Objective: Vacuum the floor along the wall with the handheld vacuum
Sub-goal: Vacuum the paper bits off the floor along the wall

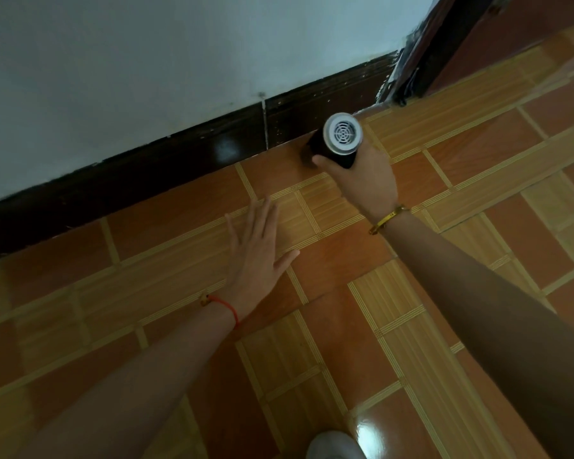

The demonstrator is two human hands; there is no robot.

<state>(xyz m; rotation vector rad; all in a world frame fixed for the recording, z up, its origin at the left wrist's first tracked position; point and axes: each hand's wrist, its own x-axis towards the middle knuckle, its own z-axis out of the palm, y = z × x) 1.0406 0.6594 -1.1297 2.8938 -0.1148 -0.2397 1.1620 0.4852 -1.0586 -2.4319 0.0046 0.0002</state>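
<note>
A white wall (146,61) meets glossy orange tiled floor (478,154) at dark skirting (130,180)

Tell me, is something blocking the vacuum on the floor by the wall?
Nothing visible does. The right hand holds the vacuum at the baseboard; the floor beside it looks bare, and the left hand is farther out.

The front end of the vacuum (337,142) is lost in shadow against the baseboard (146,180). Most fingers of the right hand (367,182) are hidden behind its body. The bottom edge cuts off a white shoe (333,446); the top edge, the door frame (444,38).
</note>
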